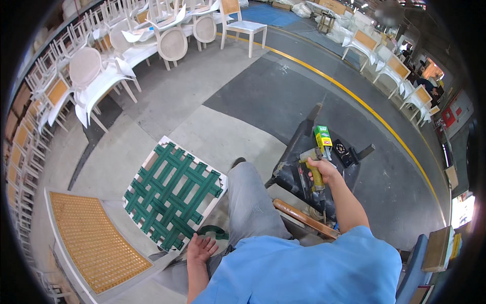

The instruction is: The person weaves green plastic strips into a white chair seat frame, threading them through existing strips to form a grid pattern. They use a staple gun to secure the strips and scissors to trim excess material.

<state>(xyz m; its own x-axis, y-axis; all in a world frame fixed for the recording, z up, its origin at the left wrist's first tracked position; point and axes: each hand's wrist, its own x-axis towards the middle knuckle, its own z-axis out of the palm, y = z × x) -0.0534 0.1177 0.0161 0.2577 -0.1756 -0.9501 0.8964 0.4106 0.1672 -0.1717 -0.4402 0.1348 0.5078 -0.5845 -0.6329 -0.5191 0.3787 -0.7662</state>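
Note:
On the right, my right hand is closed round the yellow grip of a pneumatic staple gun, held over a black stand. My left hand has its palm turned up and fingers loosely spread, with nothing in it. It is just off the near corner of a pale chair's seat frame, which is crossed by woven green webbing. A loose length of green webbing curls beside my fingers. The chair's back, a yellow cane panel in a white frame, lies at the lower left.
On the black stand are a green and yellow box and a round black item. A wooden roller-like bar lies in front of it. Rows of pale chairs stand at the left; more chairs line the far right, past a yellow floor line.

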